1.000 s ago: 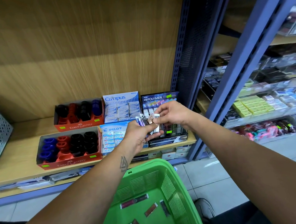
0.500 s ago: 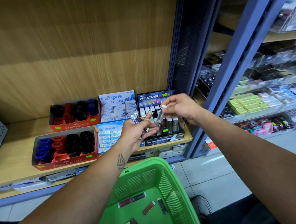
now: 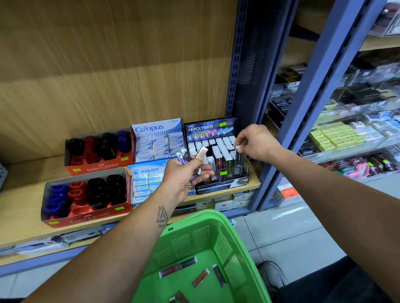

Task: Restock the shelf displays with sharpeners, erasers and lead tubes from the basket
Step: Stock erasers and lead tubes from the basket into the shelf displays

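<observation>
Head view shows, nearest, the green basket with several loose lead tubes lying flat on its bottom, so there is stock left to place. Above its rim the left hand grips a small fan of tubes, their caps sticking up past the fingers. Farther in, the right hand pinches the white cap of a single lead tube at the right front corner of the Hi-Polymer display, the tube apparently part-way into its row. To seat it well, I judge the tube should stay upright and go straight down beside its neighbours, cap level with theirs, without nudging the tight rows; the left hand's bundle should stay close so the next tube is an easy reach. On the wooden shelf the display stands rightmost, touching the Pilot eraser box; the Campus eraser box sits behind that, and two Faber-Castell sharpener trays lie to the left. Beyond the blue upright, more stocked shelves run off, over a pale tiled floor.
</observation>
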`<state>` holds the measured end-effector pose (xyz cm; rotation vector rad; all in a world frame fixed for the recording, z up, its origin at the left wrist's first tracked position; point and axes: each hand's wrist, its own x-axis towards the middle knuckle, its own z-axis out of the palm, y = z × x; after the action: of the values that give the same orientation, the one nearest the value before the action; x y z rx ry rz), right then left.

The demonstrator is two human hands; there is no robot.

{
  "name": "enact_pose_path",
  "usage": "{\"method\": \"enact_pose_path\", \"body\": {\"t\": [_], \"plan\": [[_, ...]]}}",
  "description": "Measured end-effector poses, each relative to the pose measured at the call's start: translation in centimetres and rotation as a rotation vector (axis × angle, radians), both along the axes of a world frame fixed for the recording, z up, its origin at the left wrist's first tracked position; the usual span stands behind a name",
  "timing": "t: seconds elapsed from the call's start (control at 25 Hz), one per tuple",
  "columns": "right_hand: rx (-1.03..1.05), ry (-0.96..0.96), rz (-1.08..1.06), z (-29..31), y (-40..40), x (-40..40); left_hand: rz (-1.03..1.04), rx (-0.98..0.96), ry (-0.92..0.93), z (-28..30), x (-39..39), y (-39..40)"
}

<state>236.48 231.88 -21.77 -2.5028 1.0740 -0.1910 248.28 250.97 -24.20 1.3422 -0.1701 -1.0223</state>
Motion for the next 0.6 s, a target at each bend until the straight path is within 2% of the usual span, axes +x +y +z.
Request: {"method": "enact_pose_path", "body": {"t": [0.2,0.36,0.6], "plan": [[-0.028,-0.011,0.008,0.0,0.2,0.1,0.006,0.008,-0.022,-0.3,0.6,0.4],[-0.102,0.102,0.113,0.6,0.4,0.4,-0.023,0.0,-0.048,-0.1,0.4,0.5],[-0.155,0.205,0.141,0.3,0.6,0.5,-0.038,-0.009,-0.052,-0.1,0.4,0.5]]}}
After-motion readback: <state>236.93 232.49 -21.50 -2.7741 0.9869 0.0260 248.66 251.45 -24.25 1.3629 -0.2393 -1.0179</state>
